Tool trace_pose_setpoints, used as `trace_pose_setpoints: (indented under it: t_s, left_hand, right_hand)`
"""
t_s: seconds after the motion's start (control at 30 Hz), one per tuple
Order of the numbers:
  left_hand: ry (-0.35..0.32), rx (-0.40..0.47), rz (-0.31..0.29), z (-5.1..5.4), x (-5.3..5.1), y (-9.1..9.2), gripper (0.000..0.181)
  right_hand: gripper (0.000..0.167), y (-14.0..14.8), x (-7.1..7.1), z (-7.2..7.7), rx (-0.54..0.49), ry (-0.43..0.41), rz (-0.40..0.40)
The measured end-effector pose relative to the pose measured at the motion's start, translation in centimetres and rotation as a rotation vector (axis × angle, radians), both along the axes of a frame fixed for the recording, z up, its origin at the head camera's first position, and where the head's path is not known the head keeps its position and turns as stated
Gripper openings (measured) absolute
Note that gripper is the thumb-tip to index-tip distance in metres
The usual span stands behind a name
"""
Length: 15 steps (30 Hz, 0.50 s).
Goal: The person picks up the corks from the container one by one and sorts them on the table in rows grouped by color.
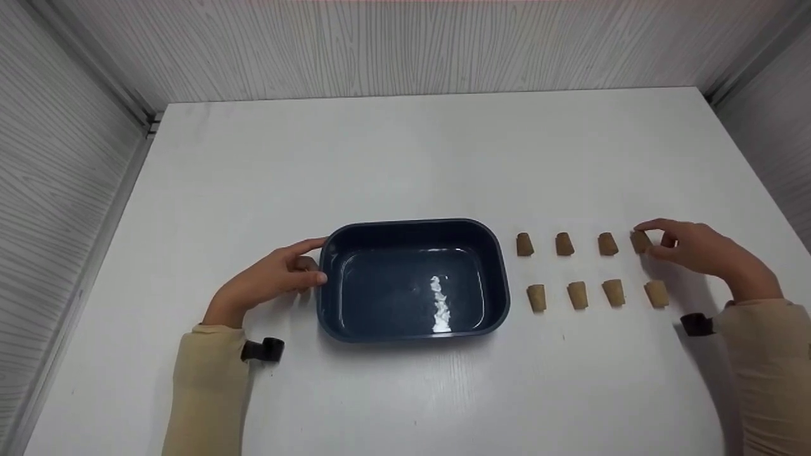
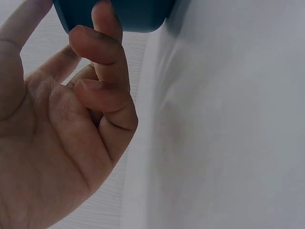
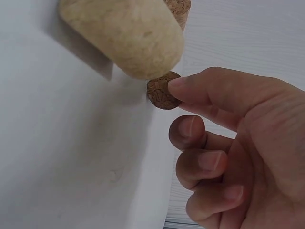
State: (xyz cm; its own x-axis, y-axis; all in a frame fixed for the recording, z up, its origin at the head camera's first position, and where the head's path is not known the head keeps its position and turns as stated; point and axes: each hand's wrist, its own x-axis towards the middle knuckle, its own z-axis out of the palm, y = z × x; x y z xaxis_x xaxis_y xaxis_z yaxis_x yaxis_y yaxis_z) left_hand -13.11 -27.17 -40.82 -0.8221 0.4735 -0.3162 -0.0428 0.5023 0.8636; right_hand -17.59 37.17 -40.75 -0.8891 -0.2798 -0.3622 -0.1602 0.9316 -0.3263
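A dark blue plastic tub (image 1: 412, 337) stands on the white table, its inside bare. My left hand (image 1: 279, 275) holds the tub's left end, thumb at the rim and index finger along the outer side; the left wrist view shows the other fingers curled below. At the right, my right hand (image 1: 709, 250) pinches a brown cork stopper (image 3: 162, 93) between thumb and index finger, at the end of the back row. Closest to that hand in the front row lies a lighter cork stopper (image 1: 657, 294).
Right of the tub, more brown cork stoppers (image 1: 564, 244) form the back row and paler cork stoppers (image 1: 578, 295) the front row. Wood-grain panels (image 1: 380, 50) border the white table (image 1: 380, 164) at the back and sides.
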Motion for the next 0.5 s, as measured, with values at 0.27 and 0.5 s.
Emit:
trace_pose_setpoints:
  t_s: [0.27, 0.5]
  left_hand:
    - [-0.009, 0.000, 0.005, 0.15, 0.06, 0.08, 0.067]
    - [-0.008, 0.000, 0.009, 0.11, 0.03, 0.08, 0.067]
  right_hand:
    - [0.046, 0.08, 0.00, -0.03, -0.001, -0.040, -0.005]
    - [0.047, 0.08, -0.14, 0.08, 0.004, -0.052, -0.001]
